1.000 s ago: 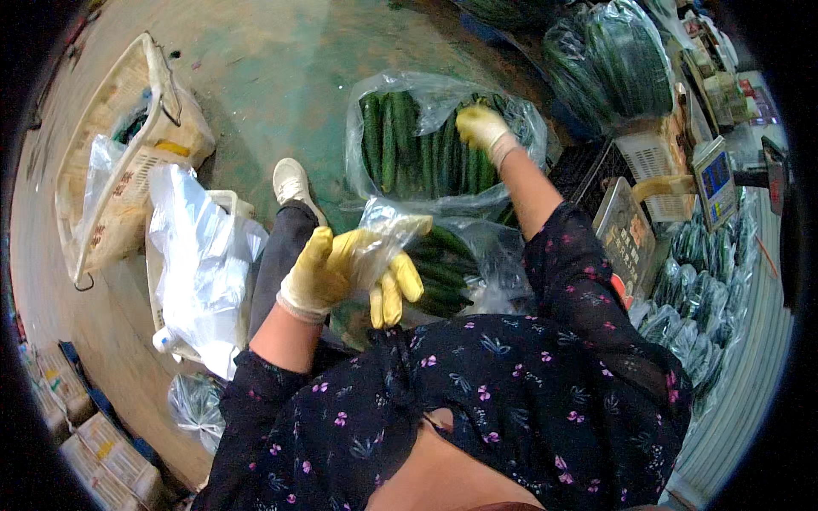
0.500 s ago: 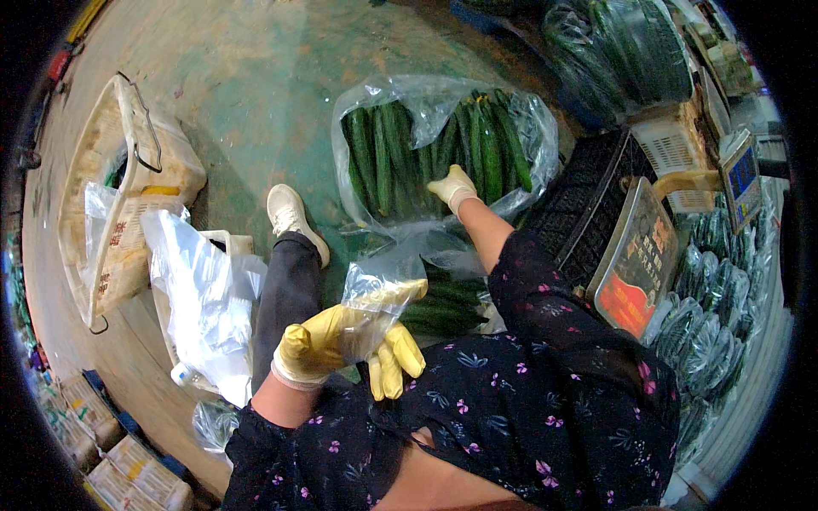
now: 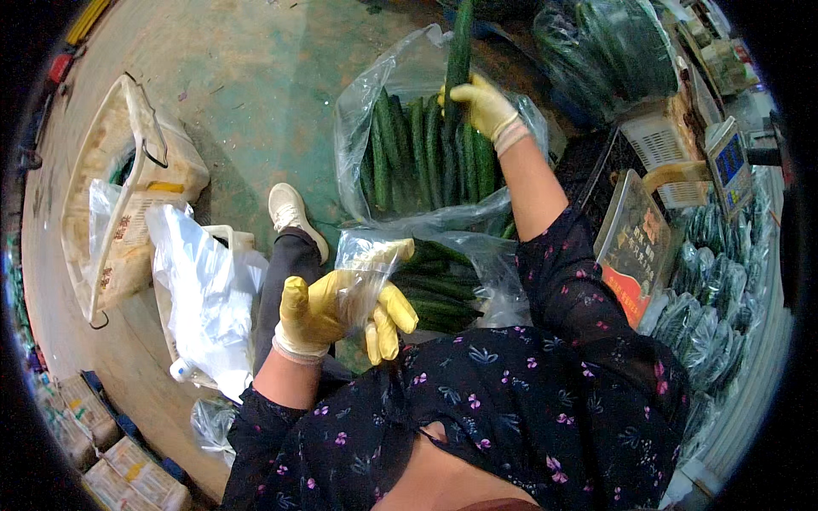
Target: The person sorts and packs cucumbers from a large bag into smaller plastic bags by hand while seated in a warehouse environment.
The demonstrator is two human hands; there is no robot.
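Yellow gloves cover both your hands. Your right hand is closed around one long green cucumber, which points away from you over the large clear bag, where other cucumbers lie side by side. Your left hand has thumb and fingers spread, with a small plastic sleeve over some fingers. Just beyond your lap lies a nearer bag, also holding cucumbers.
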